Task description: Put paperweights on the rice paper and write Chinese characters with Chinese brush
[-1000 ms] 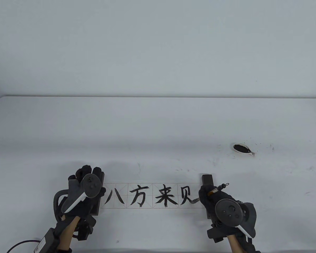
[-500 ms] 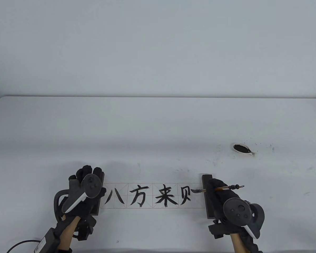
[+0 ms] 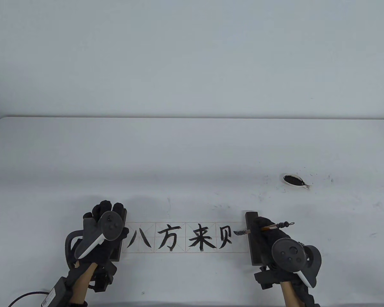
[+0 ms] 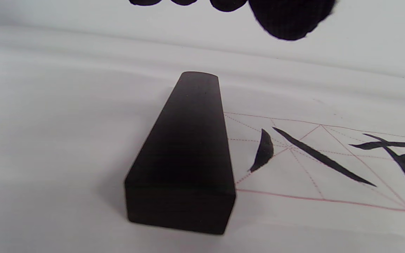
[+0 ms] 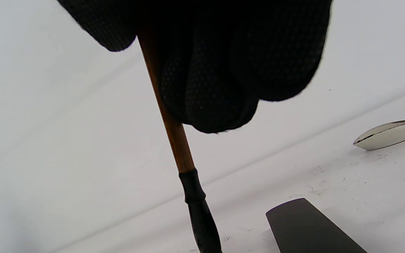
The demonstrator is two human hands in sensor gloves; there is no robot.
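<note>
Mid 4th char, I reckon: 贝 side is down, right part of the last cell just begun. To do it well: keep brush (image 3: 265, 228) steady, light touch, stay inside the red grid, don't drag my hand thru wet ink.

R hand (image 3: 268, 238): fingers curled tight round the brush shaft, tip (image 3: 240, 232) over the last cell; can't tell if touching.

L hand (image 3: 100, 228): over the left paperweight (image 4: 185, 154), fingertips (image 4: 288, 17) look clear of it, holding nothing.

Rice paper (image 3: 179, 252) lies between left & right paperweight (image 3: 252, 243). Ink dish (image 3: 293, 180) well off to the right.
</note>
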